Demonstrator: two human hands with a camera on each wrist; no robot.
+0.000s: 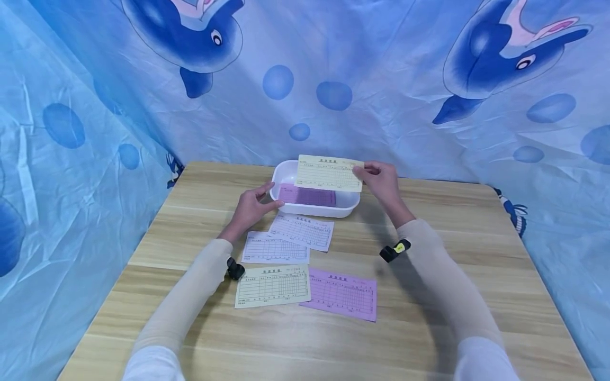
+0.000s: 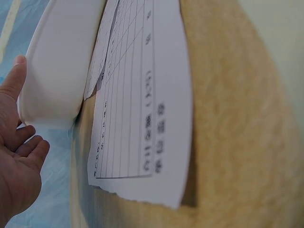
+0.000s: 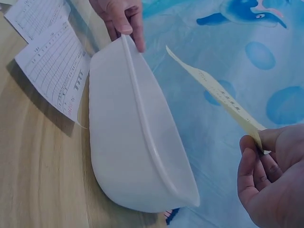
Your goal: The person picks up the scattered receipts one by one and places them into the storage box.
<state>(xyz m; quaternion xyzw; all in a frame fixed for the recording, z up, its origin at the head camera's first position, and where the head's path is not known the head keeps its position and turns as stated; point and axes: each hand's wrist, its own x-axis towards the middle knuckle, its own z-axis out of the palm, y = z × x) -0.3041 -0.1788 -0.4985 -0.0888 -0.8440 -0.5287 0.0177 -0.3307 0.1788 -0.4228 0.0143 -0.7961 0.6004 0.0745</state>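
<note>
My right hand (image 1: pixel 383 182) pinches a pale yellow receipt slip (image 1: pixel 329 173) by its right end, between thumb and fingers. The slip is held up above a white plastic tray (image 1: pixel 314 211), overlapping the tray's back part in the head view. A purple slip (image 1: pixel 305 196) lies inside the tray. At the tray's left end, my left hand (image 1: pixel 252 207) holds the rim, its thumb (image 2: pixel 16 78) on the edge. From the right wrist view, the raised yellow slip (image 3: pixel 213 90) appears nearly edge-on, apart from the tray (image 3: pixel 128 128).
Two white slips (image 1: pixel 301 231) overlap on the wooden table (image 1: pixel 429 317) in front of the tray. Nearer lie another yellow slip (image 1: pixel 272 287) and a purple slip (image 1: pixel 340 295), edges overlapping. A blue dolphin-print cloth (image 1: pixel 305 69) hangs behind the table.
</note>
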